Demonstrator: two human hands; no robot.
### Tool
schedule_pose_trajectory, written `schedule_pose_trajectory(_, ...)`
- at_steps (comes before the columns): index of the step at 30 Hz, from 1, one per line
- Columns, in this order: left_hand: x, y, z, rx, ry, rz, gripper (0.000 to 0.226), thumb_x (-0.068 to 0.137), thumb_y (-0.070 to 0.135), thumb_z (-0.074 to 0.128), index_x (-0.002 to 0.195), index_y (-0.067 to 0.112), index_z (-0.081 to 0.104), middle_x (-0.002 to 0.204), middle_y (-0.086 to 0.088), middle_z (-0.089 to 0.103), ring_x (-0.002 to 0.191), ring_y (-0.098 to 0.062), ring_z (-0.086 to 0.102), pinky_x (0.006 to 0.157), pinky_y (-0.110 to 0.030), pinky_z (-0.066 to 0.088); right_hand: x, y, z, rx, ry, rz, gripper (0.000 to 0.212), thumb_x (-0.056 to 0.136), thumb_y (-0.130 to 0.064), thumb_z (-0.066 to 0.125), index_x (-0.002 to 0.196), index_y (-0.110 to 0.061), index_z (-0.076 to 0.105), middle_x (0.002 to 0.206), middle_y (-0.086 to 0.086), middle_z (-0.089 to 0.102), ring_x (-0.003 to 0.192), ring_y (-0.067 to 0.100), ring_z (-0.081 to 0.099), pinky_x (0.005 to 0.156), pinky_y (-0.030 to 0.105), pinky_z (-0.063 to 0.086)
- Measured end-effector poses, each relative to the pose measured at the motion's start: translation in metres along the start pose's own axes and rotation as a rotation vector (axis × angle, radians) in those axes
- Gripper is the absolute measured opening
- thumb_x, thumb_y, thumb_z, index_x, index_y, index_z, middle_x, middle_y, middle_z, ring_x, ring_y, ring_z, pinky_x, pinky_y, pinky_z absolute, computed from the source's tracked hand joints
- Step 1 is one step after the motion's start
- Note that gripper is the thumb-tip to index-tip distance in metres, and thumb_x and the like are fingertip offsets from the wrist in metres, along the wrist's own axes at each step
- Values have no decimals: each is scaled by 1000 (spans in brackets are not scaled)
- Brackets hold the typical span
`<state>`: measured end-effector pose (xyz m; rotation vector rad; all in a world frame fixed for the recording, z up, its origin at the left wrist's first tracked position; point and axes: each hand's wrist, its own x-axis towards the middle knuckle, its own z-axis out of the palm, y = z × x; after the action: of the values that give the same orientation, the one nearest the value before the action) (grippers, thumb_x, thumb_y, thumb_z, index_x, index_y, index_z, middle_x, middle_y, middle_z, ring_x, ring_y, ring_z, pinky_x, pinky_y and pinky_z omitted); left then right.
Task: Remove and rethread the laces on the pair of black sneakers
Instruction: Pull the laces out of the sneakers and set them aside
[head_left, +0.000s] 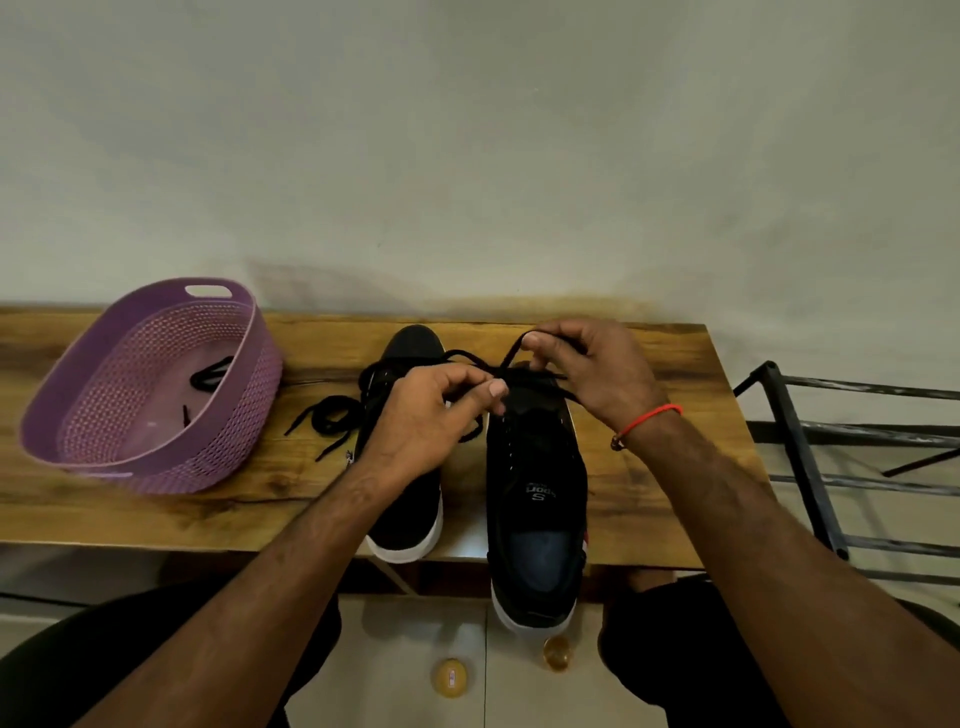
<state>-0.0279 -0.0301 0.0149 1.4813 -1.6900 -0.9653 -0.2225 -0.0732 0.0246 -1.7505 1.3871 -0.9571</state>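
Observation:
Two black sneakers with white soles stand side by side on the wooden table (649, 467), toes toward the wall. Over the right sneaker (535, 467), both hands pinch its black lace (511, 353). My left hand (426, 415) holds one strand near the eyelets. My right hand (587, 364) lifts a loop of the same lace above the toe end. The left sneaker (410, 514) is partly hidden under my left wrist. Its loose lace (327, 415) trails onto the table at its left.
A purple perforated plastic basket (228, 431) sits at the table's left, with a short black lace piece (210, 375) inside. A dark metal rack (831, 467) stands off the table's right end. The plain wall runs along the far edge.

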Motion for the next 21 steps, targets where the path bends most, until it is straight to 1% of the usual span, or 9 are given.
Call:
schedule_pose_trajectory(3,-3,9,-1,-98,-138,13,16,97,32,65,100,23,77,88,9,78,97,-1,70,98,-30,51,-1,-2,1,118,117,61,12,92,-30,69,102,-25,73,87,-7,72,82,-2,66,76,14,52)
schedule_pose_trajectory(6,-5,17,3,-331,-45,-8,18,95,28,67,102,16,79,97,5,78,104,-5,69,97,-24,49,-5,-1,16,326,40,230,70,80,-53,76,140,-35,45,122,-2,62,108,13,64,90,33,57)
schedule_pose_trajectory(8,-5,21,4,-500,67,-78,20,92,29,70,98,14,81,106,3,76,109,-5,67,96,-22,47,-9,-2,29,466,-65,322,107,60,-76,76,148,-44,24,129,4,62,115,18,64,101,43,52)
schedule_pose_trajectory(10,-3,21,4,-576,192,-125,16,88,35,73,87,22,82,109,1,71,111,-9,65,96,-26,47,-13,-2,39,556,-137,332,116,57,-80,73,151,-42,17,134,7,61,121,18,61,107,46,47)
schedule_pose_trajectory(12,1,16,2,-546,337,-161,10,82,44,76,79,36,81,113,-1,63,111,-12,61,99,-31,50,-15,-7,42,462,-148,279,106,63,-81,68,149,-43,18,150,2,43,131,17,51,111,45,41)
schedule_pose_trajectory(14,4,10,-1,-536,364,-153,14,80,49,76,83,36,82,122,-4,57,118,-13,59,104,-39,50,-16,-7,40,170,-134,150,83,73,-76,62,141,-37,34,150,-4,34,136,13,39,113,39,36)
schedule_pose_trajectory(16,6,6,-1,-571,316,-128,24,79,50,77,90,30,83,130,0,54,125,-11,55,105,-41,51,-15,-4,40,46,-184,-12,37,85,-63,61,112,-39,56,137,-6,47,132,11,42,112,39,37)
schedule_pose_trajectory(18,5,5,1,-542,284,-96,29,78,53,75,94,29,82,136,7,51,130,-8,52,103,-37,53,-15,-6,42,119,-239,-99,6,95,-41,62,92,-36,63,124,-6,59,123,8,51,106,35,42)
schedule_pose_trajectory(21,4,3,1,-362,345,-25,41,79,70,69,108,40,72,140,10,51,129,-11,53,104,-42,51,-15,-14,36,286,-258,-137,18,102,-16,53,89,-19,66,90,-10,69,90,4,63,85,21,47)
